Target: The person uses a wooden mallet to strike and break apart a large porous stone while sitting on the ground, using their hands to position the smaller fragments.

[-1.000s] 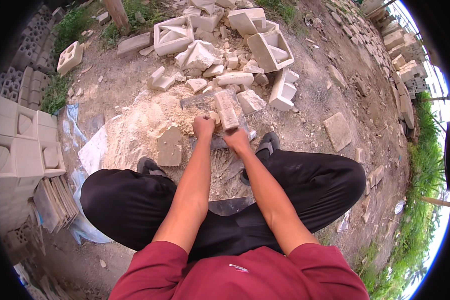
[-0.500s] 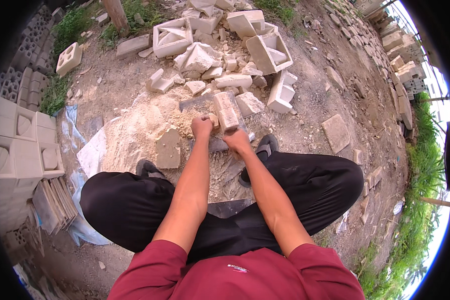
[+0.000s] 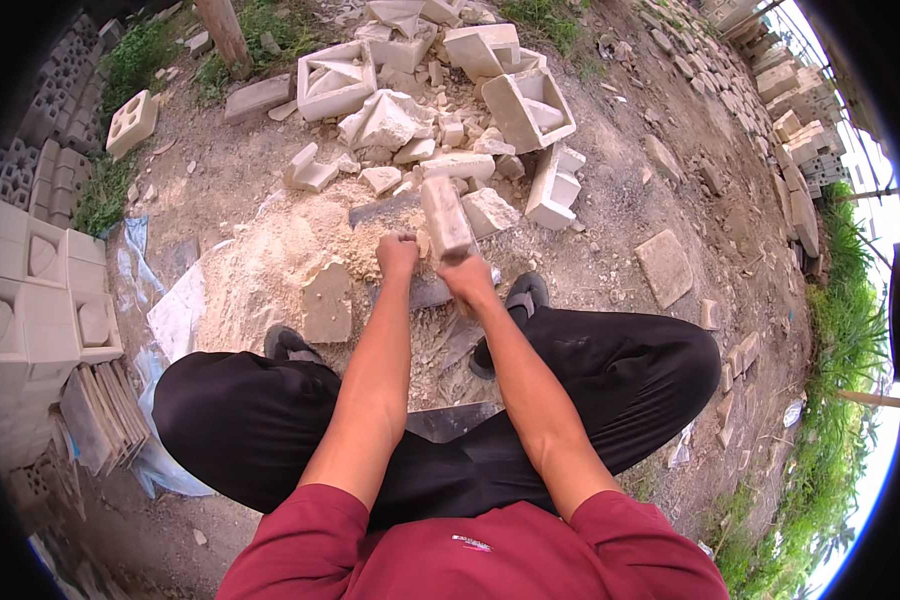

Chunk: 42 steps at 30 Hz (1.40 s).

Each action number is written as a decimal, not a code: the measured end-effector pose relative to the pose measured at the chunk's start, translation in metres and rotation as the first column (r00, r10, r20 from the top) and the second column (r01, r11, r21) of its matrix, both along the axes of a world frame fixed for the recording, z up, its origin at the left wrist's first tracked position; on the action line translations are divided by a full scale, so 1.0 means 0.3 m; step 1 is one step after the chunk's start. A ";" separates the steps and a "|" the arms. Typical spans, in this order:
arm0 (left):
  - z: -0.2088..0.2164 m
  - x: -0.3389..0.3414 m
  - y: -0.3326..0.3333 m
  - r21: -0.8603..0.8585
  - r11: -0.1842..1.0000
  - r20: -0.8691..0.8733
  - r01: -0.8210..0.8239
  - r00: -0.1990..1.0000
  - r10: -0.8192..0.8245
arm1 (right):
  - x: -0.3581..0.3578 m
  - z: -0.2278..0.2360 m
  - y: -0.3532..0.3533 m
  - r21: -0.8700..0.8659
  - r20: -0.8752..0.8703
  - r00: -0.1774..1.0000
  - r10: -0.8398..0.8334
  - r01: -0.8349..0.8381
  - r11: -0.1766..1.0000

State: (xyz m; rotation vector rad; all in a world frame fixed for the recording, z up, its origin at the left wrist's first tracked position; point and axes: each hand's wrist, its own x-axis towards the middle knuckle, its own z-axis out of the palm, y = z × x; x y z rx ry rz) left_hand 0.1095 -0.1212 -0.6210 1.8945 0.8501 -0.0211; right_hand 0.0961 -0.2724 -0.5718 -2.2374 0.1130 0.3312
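At the far left, pale moulded blocks (image 3: 48, 300) with curved recesses are stacked, and below them a set of thin slabs (image 3: 105, 415) leans together on edge. Light-blue plastic sheeting (image 3: 160, 465) lies just beside the slabs. Farther off, a perforated pale block (image 3: 133, 123) sits on the ground, left of a wooden post (image 3: 222, 38). A white sheet (image 3: 178, 312) borders a heap of pale, crumbly grit (image 3: 255, 285), at whose near right edge lies a flat, broken-edged slab (image 3: 327, 306). A dark shoe (image 3: 292, 343) is just below that slab.

The left hand (image 3: 398, 256) is held over the right side of the grit, its fingers curled in. A small pale chip (image 3: 423, 244) shows just beside them; I cannot tell whether they grip it.

To the right, the right hand (image 3: 463, 277) grasps the near end of a dusty, brick-shaped block (image 3: 447, 218), which points away from the person, its far end close to the rubble. Under the hands, parts of a dark flat plate (image 3: 432, 292) show. Beyond lies a pile of broken pale blocks and chunks (image 3: 457, 165), some with hollow sides. The other dark shoe (image 3: 527, 294) is near the right hand, and farther right a square slab (image 3: 664, 268) lies flat on the dirt, with grass (image 3: 832, 330) along the edge.
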 end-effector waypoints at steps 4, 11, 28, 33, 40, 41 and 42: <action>-0.054 -0.036 0.073 0.052 0.999 0.015 -0.006 1.000 0.005 | 0.021 0.093 0.102 0.110 0.097 0.995 -0.018 0.008 0.994; -0.035 0.004 0.038 -0.045 0.999 0.052 -0.029 0.998 0.032 | -0.011 -0.093 0.002 -0.193 -0.016 0.999 0.051 -0.053 0.980; 0.057 -0.054 0.079 0.062 0.996 -0.334 0.071 0.942 -0.046 | 0.045 0.082 0.007 0.014 -0.178 0.984 -0.001 0.004 1.000; 0.005 -0.070 0.101 0.080 0.994 -0.221 0.072 0.974 -0.052 | 0.032 0.051 0.077 0.034 0.118 0.988 0.097 -0.101 0.994; 0.076 -0.069 0.057 0.258 0.964 -0.214 0.065 0.977 -0.008 | 0.056 0.049 -0.004 -0.115 -0.200 0.976 0.088 -0.112 0.987; 0.100 -0.059 0.032 0.269 0.960 -0.203 0.078 0.979 -0.022 | 0.076 0.053 -0.015 -0.036 -0.107 0.994 0.027 -0.031 0.999; 0.105 -0.069 0.032 0.285 0.956 -0.203 0.076 0.979 -0.017 | 0.079 0.087 0.011 0.056 -0.029 0.999 -0.023 0.025 0.998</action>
